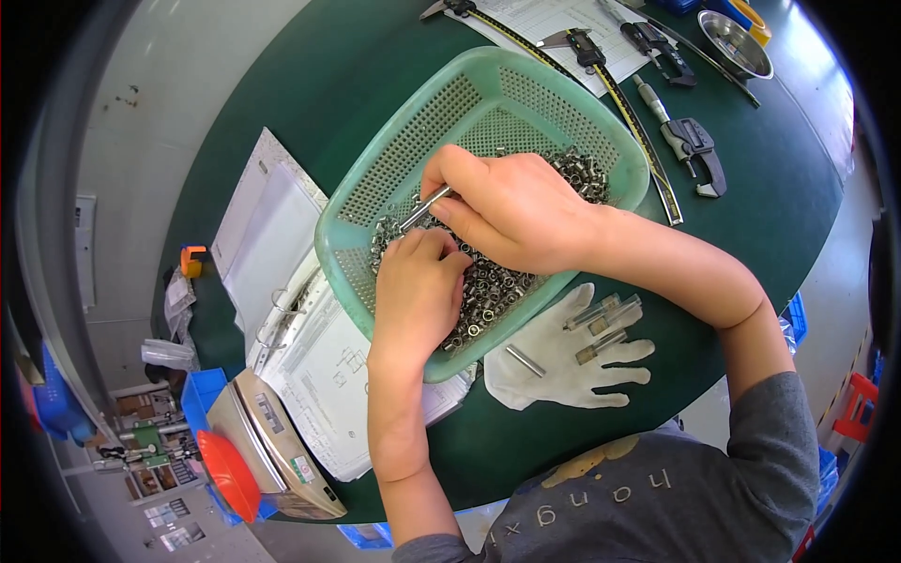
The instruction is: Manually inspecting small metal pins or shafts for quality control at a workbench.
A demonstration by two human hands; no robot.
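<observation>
A green perforated plastic basket (404,155) stands in front of me, holding a heap of small shiny metal rings (497,291). My right hand (521,202) reaches over the heap and pinches a slim metal pin (425,208) between thumb and fingers. The pin slants down to the left, its lower end close to the fingertips of my left hand. Low over the rings at the basket's near left side, my left hand (418,286) has its fingers curled together. What they grip, if anything, is hidden.
Right of the basket's near side, a white glove (563,361) bears another metal pin (526,360) and clear tubes (610,314). Beyond lie calipers (587,49), a micrometer (693,141) and a steel bowl (737,45). Leftward are an open ring binder (328,385) and a scale (282,450).
</observation>
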